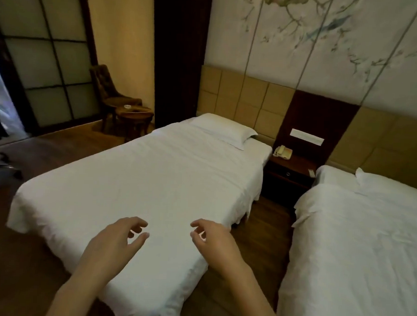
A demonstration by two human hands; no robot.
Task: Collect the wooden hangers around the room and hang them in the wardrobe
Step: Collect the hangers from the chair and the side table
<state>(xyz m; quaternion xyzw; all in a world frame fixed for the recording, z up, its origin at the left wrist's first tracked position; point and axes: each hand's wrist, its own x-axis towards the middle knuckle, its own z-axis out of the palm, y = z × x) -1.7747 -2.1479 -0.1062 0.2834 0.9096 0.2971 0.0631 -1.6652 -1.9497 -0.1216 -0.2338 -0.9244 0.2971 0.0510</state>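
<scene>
Two bare hands hang over the foot of the near bed (139, 186): my left hand (114, 243) and right hand (214, 241), fingers loosely curled apart, gripping nothing. Its white sheet is smooth cotton, faintly creased, with a plump rectangular pillow (224, 130) at the padded tan headboard (241, 94). Right of that bed sit a dark wood nightstand (290, 171) with a telephone (283, 151), then a second bed (359, 248). Left of it, a round wooden table (134, 117). I see no hanger.

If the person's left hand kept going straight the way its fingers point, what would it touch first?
Probably the white sheet of the near bed. The left hand, open and empty, points forward over it; nothing else shows in that line, though its height above the sheet is unclear.
</scene>
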